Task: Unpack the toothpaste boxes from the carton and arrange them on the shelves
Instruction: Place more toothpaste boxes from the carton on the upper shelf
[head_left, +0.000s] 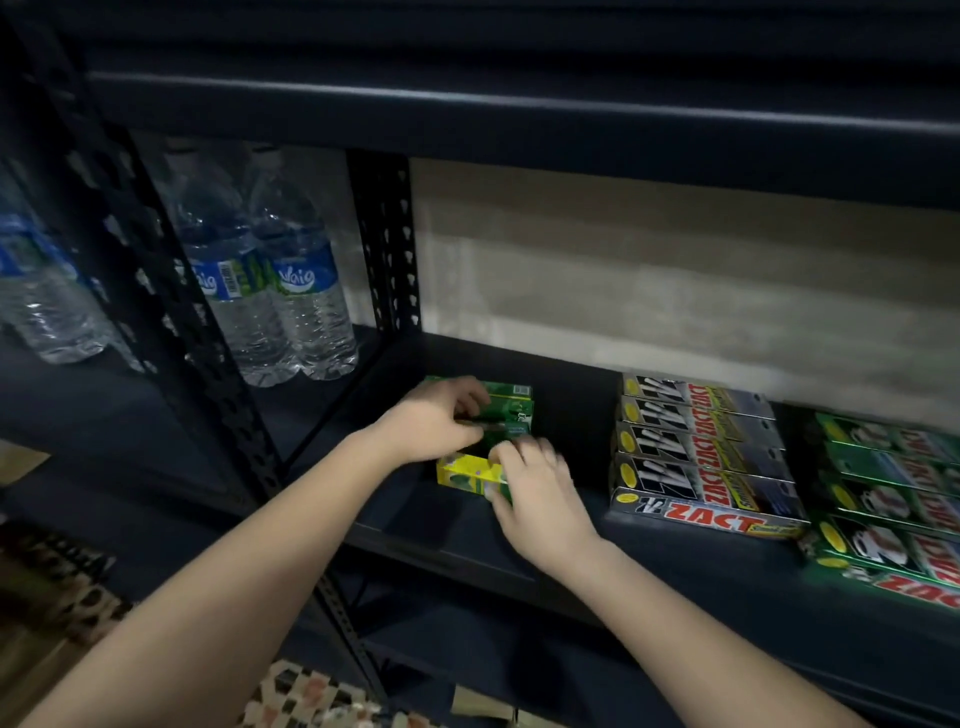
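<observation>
Dark shelf (519, 545): left hand (431, 421) grips green toothpaste boxes (511, 402); right hand (535, 483) pinches yellow-ended box (465, 470) just in front.

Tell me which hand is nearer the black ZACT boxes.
Right. The right hand grips the green and yellow boxes just left of the black ZACT boxes; the left hand grips the same stack farther left.

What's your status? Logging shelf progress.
Left hand grips green boxes. Right hand grips yellow-green box. Zact stack alongside, apart.
</observation>
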